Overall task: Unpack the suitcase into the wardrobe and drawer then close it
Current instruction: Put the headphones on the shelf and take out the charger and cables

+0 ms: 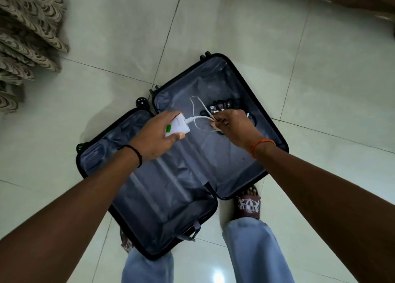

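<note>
An open suitcase lies on the floor; a black adapter lies in its right half, a curtain far left.

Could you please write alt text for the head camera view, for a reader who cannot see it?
A person bends over an open suitcase lying flat on a tiled floor, the left hand gripping a white charger while the right hand gathers its white cable. A black adapter still lies in the grey lining.

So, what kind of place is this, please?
Probably a room in a home, perhaps a bedroom. An open suitcase lies on a glossy tiled floor, patterned fabric, maybe a curtain, hangs at the left, and the person wears a house slipper.
</note>
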